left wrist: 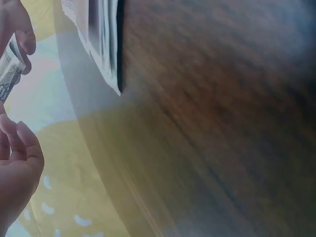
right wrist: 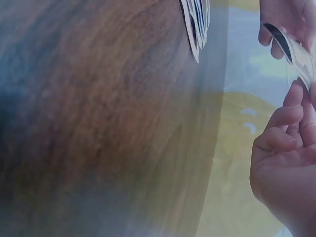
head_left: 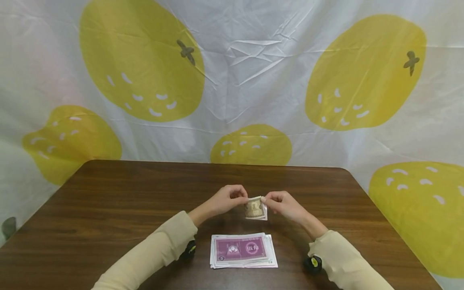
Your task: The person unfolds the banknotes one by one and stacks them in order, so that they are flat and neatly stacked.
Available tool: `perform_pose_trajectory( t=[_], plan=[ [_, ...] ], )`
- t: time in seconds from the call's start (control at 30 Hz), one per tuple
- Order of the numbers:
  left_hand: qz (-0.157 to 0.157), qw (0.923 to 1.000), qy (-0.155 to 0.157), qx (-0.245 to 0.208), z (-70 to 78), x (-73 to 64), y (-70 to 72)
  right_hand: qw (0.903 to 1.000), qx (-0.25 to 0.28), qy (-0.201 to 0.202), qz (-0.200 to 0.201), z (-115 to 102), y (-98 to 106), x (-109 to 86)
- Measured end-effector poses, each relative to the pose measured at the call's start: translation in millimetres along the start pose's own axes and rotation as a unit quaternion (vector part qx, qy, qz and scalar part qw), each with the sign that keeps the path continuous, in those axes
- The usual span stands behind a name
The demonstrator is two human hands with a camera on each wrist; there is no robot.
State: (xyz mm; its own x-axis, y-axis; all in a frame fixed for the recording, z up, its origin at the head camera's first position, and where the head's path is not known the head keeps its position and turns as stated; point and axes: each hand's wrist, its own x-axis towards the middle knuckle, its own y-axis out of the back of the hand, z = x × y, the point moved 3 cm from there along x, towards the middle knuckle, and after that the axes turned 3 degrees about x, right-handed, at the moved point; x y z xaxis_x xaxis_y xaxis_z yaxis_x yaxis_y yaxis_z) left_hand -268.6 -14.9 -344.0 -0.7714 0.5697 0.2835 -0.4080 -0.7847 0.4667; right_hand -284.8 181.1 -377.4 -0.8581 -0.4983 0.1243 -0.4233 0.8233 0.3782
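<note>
Above the table, my left hand pinches the left edge of a small tan banknote between thumb and fingertips. At its upper right corner, my right hand pinches the same note. White paper shows behind the note along its right and lower edges. In the right wrist view the banknote bows in a curve between the two hands. Nearer to me lies a loose stack of banknotes, a purple one on top and white-edged ones fanned out beneath.
The dark brown wooden table reaches back to a hanging white cloth printed with large yellow fruit. Black wrist cameras sit by both cream sleeves, either side of the stack.
</note>
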Motion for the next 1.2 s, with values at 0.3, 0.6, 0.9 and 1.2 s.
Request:
perform_pose_trajectory(
  t=[0.3,0.6,0.9,1.2],
  plan=[
    [-0.032,0.9986,0.007,-0.041,-15.4,1.2,0.5,0.9999,-0.011,-0.007,0.001,-4.8,-0.1,-2.8],
    [-0.089,0.9945,-0.013,-0.055,-36.0,-1.6,2.5,0.9981,0.019,-0.044,-0.038,1.6,0.3,-7.9],
    [-0.089,0.9903,0.012,-0.106,-37.0,-12.4,5.4,0.9920,0.080,-0.024,-0.095,-1.1,-6.5,-12.1],
    [-0.115,0.9852,0.033,-0.123,-42.7,-33.0,10.7,0.9864,0.114,0.007,-0.118,-1.4,-14.9,-17.1]
  ],
)
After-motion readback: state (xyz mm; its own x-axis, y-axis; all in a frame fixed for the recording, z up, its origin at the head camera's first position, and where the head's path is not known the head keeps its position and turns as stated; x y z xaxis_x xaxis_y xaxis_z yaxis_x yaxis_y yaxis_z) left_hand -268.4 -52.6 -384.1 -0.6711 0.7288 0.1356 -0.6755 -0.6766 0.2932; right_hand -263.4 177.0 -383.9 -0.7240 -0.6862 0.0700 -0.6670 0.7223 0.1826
